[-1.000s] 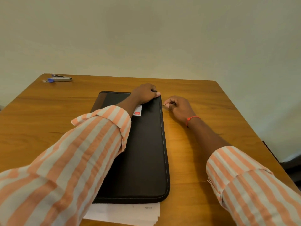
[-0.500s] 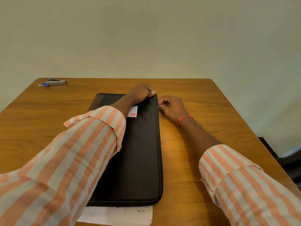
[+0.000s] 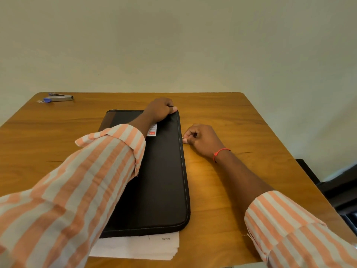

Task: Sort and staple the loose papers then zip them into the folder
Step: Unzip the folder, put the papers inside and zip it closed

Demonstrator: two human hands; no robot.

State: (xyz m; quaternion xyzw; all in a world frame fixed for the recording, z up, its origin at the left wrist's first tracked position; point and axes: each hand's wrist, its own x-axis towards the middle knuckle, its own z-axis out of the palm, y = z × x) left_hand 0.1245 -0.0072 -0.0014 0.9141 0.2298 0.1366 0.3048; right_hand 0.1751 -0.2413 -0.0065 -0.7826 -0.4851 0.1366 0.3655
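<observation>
There's the left hand point(image 3: 160, 110) clamped over the far right corner of the black folder point(image 3: 164, 180), fingers curled round the edge, thumb tip flat on the cover; its arm reaches across the folder, the striped sleeve point(image 3: 87, 171) lying over the left half; the right hand point(image 3: 202, 139) sits on the table point(image 3: 241, 190) just beside the folder's right edge, fingers curled in, thumb and forefinger pinching a tiny metal zip pull point(image 3: 182, 138) on that edge, nearer the far end than the near one; wrist low, a red band point(image 3: 221, 152) round it; the 2 hands are apart, each gripping its own spot on the folder; the folder lies flat mid-table, long side running away from the person; white papers point(image 3: 139, 246) poke out at its near end, inside or underneath I cannot tell; a stapler point(image 3: 59, 98) lies at the table's far left corner, well apart from both hands.
</observation>
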